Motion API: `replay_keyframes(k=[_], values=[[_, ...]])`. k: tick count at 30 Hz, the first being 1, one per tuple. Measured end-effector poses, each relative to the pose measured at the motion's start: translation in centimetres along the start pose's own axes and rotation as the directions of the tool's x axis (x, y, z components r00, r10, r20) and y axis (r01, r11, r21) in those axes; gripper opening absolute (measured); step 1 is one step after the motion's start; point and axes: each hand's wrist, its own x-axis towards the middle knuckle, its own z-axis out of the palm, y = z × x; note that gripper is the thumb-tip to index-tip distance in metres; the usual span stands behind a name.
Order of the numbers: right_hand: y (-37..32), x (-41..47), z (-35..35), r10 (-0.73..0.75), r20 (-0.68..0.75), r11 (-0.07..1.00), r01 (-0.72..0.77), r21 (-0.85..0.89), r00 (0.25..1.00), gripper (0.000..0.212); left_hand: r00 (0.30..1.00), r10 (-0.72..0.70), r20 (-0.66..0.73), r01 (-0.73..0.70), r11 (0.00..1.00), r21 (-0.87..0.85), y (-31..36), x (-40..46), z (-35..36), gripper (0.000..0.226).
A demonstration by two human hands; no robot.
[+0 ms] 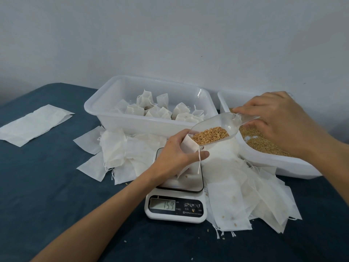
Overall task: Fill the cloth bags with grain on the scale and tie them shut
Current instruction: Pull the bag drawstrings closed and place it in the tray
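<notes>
My left hand (pixel 175 154) grips a small white cloth bag (pixel 188 146) upright on the platform of the white digital scale (pixel 175 207), whose display reads 15.9. A drawstring hangs from the bag over my thumb. My right hand (pixel 273 120) holds the handle of a clear plastic scoop (pixel 224 122). The scoop is tilted down to the left, its lip at the bag's mouth, and brown grain (pixel 211 136) fills its front half.
A white tub (pixel 98 108) at the back holds several tied bags. A second white tub (pixel 268 161) at right holds loose grain. Empty flat bags (pixel 232 203) lie heaped around the scale. Flat bags (pixel 34 123) also lie at far left on the blue cloth.
</notes>
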Motion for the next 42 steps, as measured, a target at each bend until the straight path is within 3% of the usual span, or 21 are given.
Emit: replay_keyframes(k=[42], values=[[0.04, -0.02, 0.22, -0.007, -0.025, 1.0, 0.007, -0.01, 1.0, 0.039, 1.0, 0.014, -0.003, -0.014, 1.0, 0.0, -0.4, 0.16, -0.06, 0.05]])
